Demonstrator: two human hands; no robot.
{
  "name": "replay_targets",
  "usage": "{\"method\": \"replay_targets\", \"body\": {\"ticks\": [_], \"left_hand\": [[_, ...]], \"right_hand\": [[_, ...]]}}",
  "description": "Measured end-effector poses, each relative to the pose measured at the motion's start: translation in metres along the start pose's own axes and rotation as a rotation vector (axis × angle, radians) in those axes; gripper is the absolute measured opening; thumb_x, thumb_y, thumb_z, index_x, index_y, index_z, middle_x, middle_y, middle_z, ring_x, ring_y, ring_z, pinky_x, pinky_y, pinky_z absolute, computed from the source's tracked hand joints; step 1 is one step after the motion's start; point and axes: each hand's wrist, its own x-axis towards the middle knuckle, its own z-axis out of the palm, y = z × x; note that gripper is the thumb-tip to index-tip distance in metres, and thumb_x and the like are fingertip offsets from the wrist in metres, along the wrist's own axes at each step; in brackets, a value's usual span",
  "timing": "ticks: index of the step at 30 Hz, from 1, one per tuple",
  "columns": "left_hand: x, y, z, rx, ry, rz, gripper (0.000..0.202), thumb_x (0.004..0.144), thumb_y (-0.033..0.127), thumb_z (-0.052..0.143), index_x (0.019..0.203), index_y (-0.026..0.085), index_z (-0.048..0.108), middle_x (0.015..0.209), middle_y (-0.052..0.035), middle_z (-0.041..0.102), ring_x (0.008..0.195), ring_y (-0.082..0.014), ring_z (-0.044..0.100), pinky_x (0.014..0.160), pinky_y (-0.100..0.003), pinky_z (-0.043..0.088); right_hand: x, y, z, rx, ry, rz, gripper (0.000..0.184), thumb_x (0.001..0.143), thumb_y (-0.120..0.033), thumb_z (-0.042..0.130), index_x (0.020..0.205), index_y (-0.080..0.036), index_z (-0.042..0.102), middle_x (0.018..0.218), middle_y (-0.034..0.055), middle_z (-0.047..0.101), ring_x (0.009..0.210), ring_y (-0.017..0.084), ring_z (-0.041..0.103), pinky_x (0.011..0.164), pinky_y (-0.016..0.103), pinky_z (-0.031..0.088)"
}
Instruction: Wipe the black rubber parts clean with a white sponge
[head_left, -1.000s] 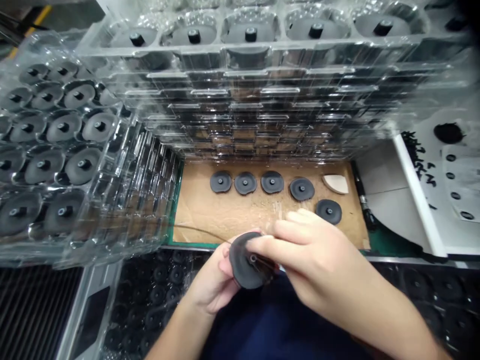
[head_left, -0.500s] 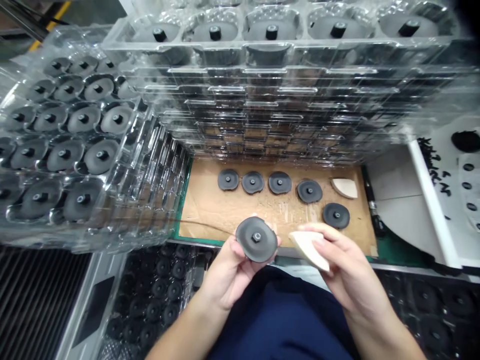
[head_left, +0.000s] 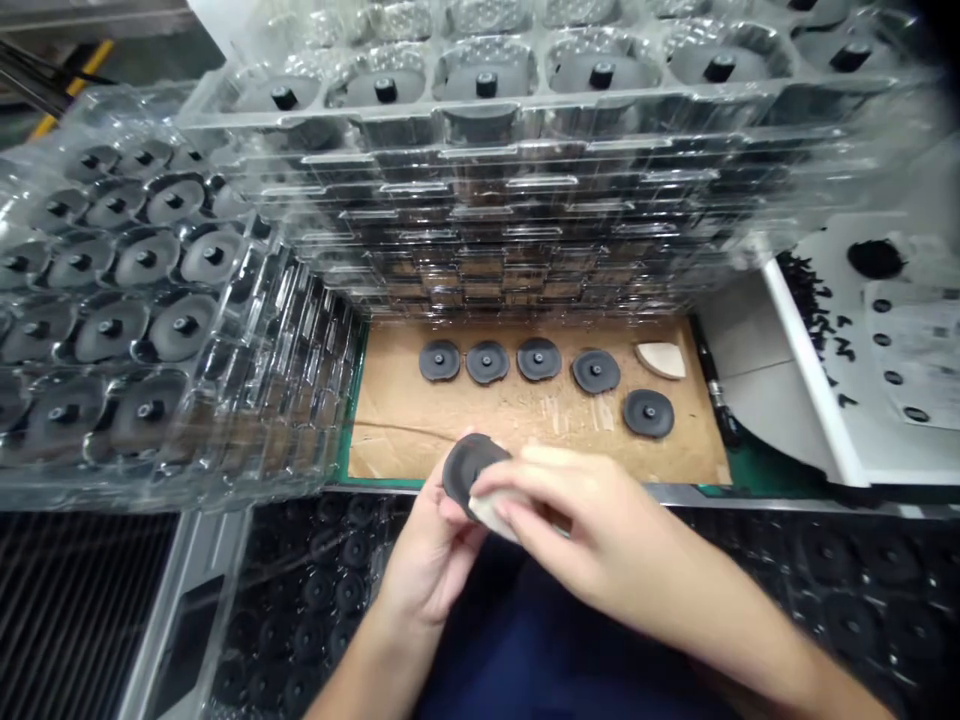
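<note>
My left hand (head_left: 431, 565) curls around a black disc (head_left: 466, 468) held above the worktop edge, while my right hand (head_left: 577, 525) pinches a pale wedge (head_left: 487, 518) against it, hiding most of the wedge.

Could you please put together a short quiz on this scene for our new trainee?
1. What does the right hand hold against the black disc in the left hand?
A) a clear plastic tray
B) a cream wedge-shaped pad
C) a marker pen

2. True or false: a second cream pad lies on the brown board.

3. How many black discs lie on the board, not counting the one in hand?

Key: 1 B; 2 true; 3 five.
</note>
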Motion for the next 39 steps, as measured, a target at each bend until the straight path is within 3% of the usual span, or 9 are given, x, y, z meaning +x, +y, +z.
{"method": "replay_targets", "body": {"ticks": [4,8,12,18,24,28,32,36,39], "left_hand": [[-0.001,0.001,0.005,0.008,-0.078,0.006,0.038,0.059,0.027,0.082,0.094,0.018,0.070,0.088,-0.0040,0.072,0.085,-0.0187,0.067,0.078,-0.026,0.054],[-0.003,0.008,0.007,-0.029,-0.104,-0.004,0.054,0.047,0.019,0.087,0.098,0.021,0.069,0.096,-0.0033,0.072,0.089,-0.0177,0.066,0.081,-0.023,0.053],[-0.004,0.011,0.009,-0.068,-0.169,-0.015,0.050,0.049,0.021,0.087,0.096,0.020,0.071,0.093,-0.0025,0.073,0.084,-0.0147,0.067,0.077,-0.019,0.053],[-0.003,0.010,0.010,-0.083,-0.299,-0.083,0.048,0.062,0.032,0.080,0.107,0.019,0.068,0.103,-0.0044,0.072,0.097,-0.0210,0.067,0.081,-0.025,0.055],[0.003,0.012,0.002,-0.177,-0.203,-0.131,0.054,0.062,0.033,0.079,0.112,0.022,0.064,0.117,-0.0058,0.068,0.106,-0.0265,0.064,0.087,-0.030,0.055],[0.011,0.012,0.006,-0.202,-0.118,-0.133,0.070,0.065,0.031,0.077,0.129,0.021,0.050,0.111,-0.0088,0.070,0.107,-0.0272,0.064,0.091,-0.032,0.052],[0.016,0.011,0.010,-0.231,-0.038,-0.124,0.074,0.073,0.029,0.071,0.138,0.018,0.037,0.106,-0.0109,0.071,0.107,-0.0280,0.063,0.091,-0.032,0.052],[0.019,0.009,0.010,-0.264,0.002,-0.117,0.059,0.087,0.024,0.055,0.140,0.016,0.031,0.101,-0.0105,0.073,0.104,-0.0260,0.066,0.089,-0.032,0.053],[0.021,0.007,0.010,-0.277,0.020,-0.120,0.053,0.088,0.023,0.052,0.138,0.015,0.035,0.102,-0.0111,0.073,0.102,-0.0253,0.066,0.089,-0.032,0.054]], "right_hand": [[0.001,0.001,0.001,0.013,0.230,-0.098,0.024,0.091,-0.015,0.044,0.106,-0.014,0.062,0.091,0.0071,0.066,0.082,0.015,0.061,0.075,0.028,0.051],[-0.013,0.000,-0.018,0.098,-0.026,-0.002,0.019,0.088,-0.013,0.051,0.096,-0.021,0.066,0.080,-0.0009,0.067,0.072,0.010,0.061,0.067,0.020,0.049],[-0.020,0.001,-0.030,-0.104,0.048,0.125,0.018,0.087,-0.013,0.052,0.096,-0.019,0.066,0.081,0.0014,0.067,0.069,0.012,0.061,0.063,0.023,0.046],[0.002,0.027,-0.025,-0.089,0.209,-0.332,0.025,0.092,-0.013,0.044,0.099,-0.020,0.068,0.087,0.0037,0.069,0.076,0.015,0.060,0.069,0.028,0.045],[-0.012,0.094,-0.015,0.143,0.319,0.381,0.024,0.088,-0.033,0.053,0.105,-0.021,0.065,0.104,0.0045,0.068,0.091,0.017,0.063,0.077,0.029,0.051],[-0.036,0.131,0.021,0.041,0.290,0.459,0.031,0.085,-0.031,0.050,0.110,-0.018,0.064,0.095,0.0080,0.066,0.072,0.017,0.062,0.066,0.032,0.053],[-0.054,0.141,0.047,-0.067,0.321,0.461,0.030,0.087,-0.033,0.046,0.104,-0.022,0.067,0.112,0.0119,0.055,0.090,0.022,0.061,0.074,0.037,0.053],[-0.060,0.143,0.049,-0.117,0.280,0.408,0.035,0.079,-0.037,0.059,0.111,-0.023,0.066,0.121,0.0134,0.051,0.086,0.024,0.062,0.070,0.038,0.055],[-0.052,0.144,0.039,-0.152,0.311,0.404,0.032,0.085,-0.033,0.049,0.108,-0.018,0.065,0.110,0.0149,0.057,0.084,0.025,0.062,0.072,0.040,0.054]]}}
